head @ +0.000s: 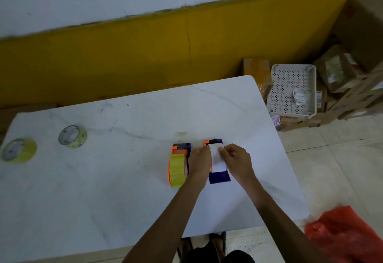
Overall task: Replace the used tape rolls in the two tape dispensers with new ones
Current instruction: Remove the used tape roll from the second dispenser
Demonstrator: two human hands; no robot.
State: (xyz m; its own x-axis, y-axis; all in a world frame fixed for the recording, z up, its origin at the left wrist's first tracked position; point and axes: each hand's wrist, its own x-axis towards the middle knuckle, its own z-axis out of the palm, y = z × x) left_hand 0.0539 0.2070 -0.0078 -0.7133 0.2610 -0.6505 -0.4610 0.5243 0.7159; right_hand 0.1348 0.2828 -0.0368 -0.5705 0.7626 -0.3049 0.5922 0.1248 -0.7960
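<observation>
Two orange and dark blue tape dispensers stand side by side on the white table [103, 180]. The left dispenser [180, 148] carries a yellowish tape roll [176, 170]. The right dispenser [220, 176] carries a white roll [216, 160]. My left hand [200, 162] lies against that roll's left side and my right hand [236, 160] pinches it from the right. Two yellow tape rolls lie flat at the table's far left, one by the left edge [18, 150], the other [72, 136] a little further in.
A perforated white basket [290, 88] holding crumpled paper sits on the floor right of the table, among cardboard boxes [339, 70]. A red plastic bag [348, 235] lies at the lower right. A yellow and white wall runs behind the table.
</observation>
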